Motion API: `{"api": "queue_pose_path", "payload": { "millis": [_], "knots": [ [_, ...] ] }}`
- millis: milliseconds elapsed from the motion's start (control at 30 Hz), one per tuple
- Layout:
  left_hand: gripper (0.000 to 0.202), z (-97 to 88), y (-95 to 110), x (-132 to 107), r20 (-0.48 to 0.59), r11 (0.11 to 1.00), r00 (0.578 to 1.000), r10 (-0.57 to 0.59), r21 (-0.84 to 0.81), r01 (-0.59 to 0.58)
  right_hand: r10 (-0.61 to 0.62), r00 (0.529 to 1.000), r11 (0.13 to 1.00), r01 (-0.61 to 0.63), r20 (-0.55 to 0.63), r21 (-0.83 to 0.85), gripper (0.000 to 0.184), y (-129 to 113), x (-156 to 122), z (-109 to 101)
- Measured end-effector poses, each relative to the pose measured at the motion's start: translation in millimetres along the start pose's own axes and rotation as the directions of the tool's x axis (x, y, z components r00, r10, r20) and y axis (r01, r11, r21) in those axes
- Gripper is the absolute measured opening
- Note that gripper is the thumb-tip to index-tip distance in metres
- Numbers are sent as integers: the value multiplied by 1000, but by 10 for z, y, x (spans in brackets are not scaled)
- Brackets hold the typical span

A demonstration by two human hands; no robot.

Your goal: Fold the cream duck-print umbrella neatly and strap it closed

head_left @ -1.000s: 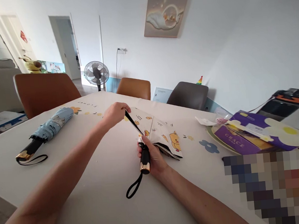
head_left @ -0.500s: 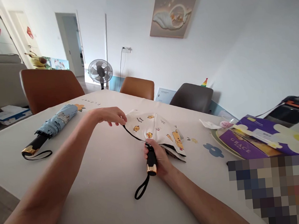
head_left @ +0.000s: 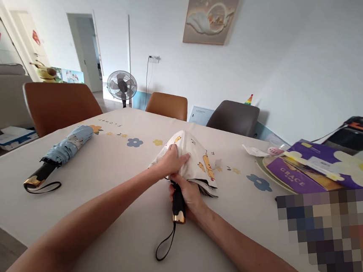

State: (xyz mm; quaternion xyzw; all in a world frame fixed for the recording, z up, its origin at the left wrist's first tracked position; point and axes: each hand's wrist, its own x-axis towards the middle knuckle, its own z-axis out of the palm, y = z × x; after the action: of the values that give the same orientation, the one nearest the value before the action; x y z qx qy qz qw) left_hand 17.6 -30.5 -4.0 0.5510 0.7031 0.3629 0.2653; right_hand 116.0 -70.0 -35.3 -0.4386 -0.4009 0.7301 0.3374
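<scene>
A cream folding umbrella (head_left: 196,156) with cartoon prints lies on the table (head_left: 122,226) in front of me. My right hand (head_left: 188,194) is closed round its black handle (head_left: 178,204), which has a gold end and a black wrist strap (head_left: 165,246) trailing toward me. My left hand (head_left: 172,161) lies on the cream canopy just above the handle, fingers pressed against the fabric and folding it in. A second folded umbrella (head_left: 59,154), light blue with a black and gold handle, lies at the far left, away from both hands.
A purple flowered box (head_left: 314,164) rests on a plate (head_left: 265,170) at the right. Brown chairs (head_left: 58,105) stand along the far side. A standing fan (head_left: 121,86) is near the doorway. A dark device (head_left: 358,125) sits at the far right.
My left hand has let go of the canopy's outstretched edge and come in onto the fabric above the handle. The canopy is now gathered closer. My right hand keeps hold of the handle.
</scene>
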Motion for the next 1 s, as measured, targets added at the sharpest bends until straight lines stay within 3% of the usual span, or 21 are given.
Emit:
{"api": "queue_pose_path", "payload": {
  "millis": [67,133,267,400,500,600,833,1000],
  "knots": [
    [52,12,-32,8,-11,983,995,-97,-156,94,9,1000,1000,-9,16,-24,23,13,-4,1],
    [52,-11,-60,28,56,911,986,-160,-376,169,9,999,998,-7,42,-61,22,17,-5,-5],
    [41,-80,-96,60,232,644,967,-110,-724,247,4,994,992,9,106,-123,21,-8,-11,-30],
    [42,-149,-95,57,428,379,904,15,-839,391,-11,981,989,40,195,-142,21,-60,-42,-55],
    [44,-183,-94,62,500,254,862,81,-847,467,-48,966,984,89,252,-154,20,-100,-70,-52],
    [46,-197,-111,83,488,211,868,92,-861,462,-74,962,986,110,261,-127,20,-127,-87,-9],
    [42,-191,-174,127,449,229,893,15,-871,434,-26,984,1000,26,177,3,36,-146,-85,66],
    [45,-163,-186,125,515,253,857,23,-832,493,37,970,999,-27,241,-44,24,-92,-96,45]
  ]
}}
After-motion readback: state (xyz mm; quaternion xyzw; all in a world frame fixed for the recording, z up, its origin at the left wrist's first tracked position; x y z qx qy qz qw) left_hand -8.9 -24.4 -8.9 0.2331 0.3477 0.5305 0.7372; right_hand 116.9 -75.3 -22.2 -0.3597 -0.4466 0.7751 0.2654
